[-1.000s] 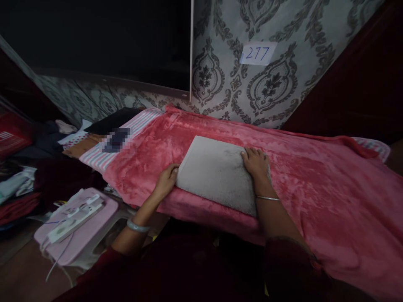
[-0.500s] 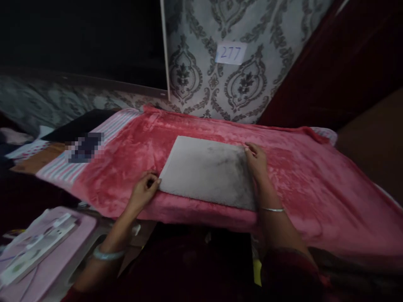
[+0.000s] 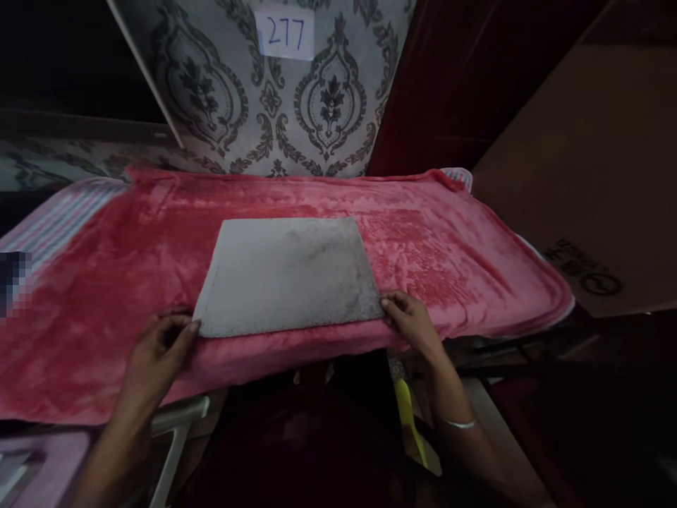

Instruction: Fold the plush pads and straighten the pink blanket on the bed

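Note:
A grey rectangular cloth [image 3: 285,279] lies flat on a red plush blanket [image 3: 423,261], with a darker smudged area towards its right side. At the cloth's near left corner, my left hand [image 3: 161,349] pinches the edge between thumb and fingers. My right hand [image 3: 412,321] has its thumb and fingertips closed on the near right corner. Both wrists rest low, close to the blanket's front edge. Whether the cloth is folded in layers I cannot tell.
A striped cover [image 3: 74,212] shows under the blanket at the left. A large cardboard box [image 3: 592,183] stands at the right. Behind are a patterned wall [image 3: 269,134] and a paper marked 277 [image 3: 285,32]. A yellow object [image 3: 410,423] hangs below the front edge.
My right hand has moved from the cloth's far right corner to its near right corner. My left hand stays at the near left corner. The view has swung to the right.

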### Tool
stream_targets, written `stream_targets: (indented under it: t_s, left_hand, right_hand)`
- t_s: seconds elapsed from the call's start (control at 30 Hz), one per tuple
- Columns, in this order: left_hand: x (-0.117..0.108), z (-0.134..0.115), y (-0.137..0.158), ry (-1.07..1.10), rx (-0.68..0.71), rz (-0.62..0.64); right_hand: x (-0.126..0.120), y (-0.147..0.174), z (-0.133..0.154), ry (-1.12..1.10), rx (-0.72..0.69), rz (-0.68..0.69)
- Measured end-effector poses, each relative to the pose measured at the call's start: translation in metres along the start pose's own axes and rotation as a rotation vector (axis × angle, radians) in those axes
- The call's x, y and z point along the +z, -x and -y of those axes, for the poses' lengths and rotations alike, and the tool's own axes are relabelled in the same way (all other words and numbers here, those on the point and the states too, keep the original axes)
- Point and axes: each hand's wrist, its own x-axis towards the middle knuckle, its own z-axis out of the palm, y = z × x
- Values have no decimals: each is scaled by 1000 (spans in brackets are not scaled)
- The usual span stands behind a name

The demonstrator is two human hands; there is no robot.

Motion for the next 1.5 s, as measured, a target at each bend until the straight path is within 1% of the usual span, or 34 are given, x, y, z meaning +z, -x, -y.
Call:
stream_targets:
  t_s: [0.1, 0.27, 0.33, 0.43, 0.6, 0.7, 0.87, 1.0, 1.13, 1.27, 1.43, 1.5]
  left_hand:
    - [-1, -3, 3, -36, -11, 10]
    - [0, 3, -4, -163, 56, 23]
    - [1, 7, -7, -199, 90, 28]
    - [1, 10, -6, -162, 102, 35]
    - [0, 7, 1, -44, 31, 23]
    - [1, 3, 0, -27, 17, 23]
    - [4, 1, -2, -28, 13, -2]
    - [6, -2, 2, 72, -22, -32]
    - [5, -3, 4, 163, -75, -13]
    - [2, 0, 0, 197, -84, 42]
    - [0, 3, -4, 188, -80, 72]
    - [1, 6, -6, 135, -42, 81]
  right_hand:
    - [-2, -1, 4, -34, 3, 31]
    - [-10, 0, 3, -47, 99, 190]
    - [-13, 1, 4, -34, 109, 218]
    - [-17, 1, 7, -13, 103, 264]
    - [-21, -3, 13, -19, 139, 348]
    - [-19, -4, 12, -16, 147, 344]
    - [-18, 0, 6, -100, 114, 302]
    - [-18, 2, 2, -98, 112, 304]
    - [-18, 1, 0, -119, 102, 280]
    - [-17, 3, 2, -132, 98, 285]
    - [-14, 1, 5, -87, 121, 300]
    - [-11, -1, 5, -37, 119, 289]
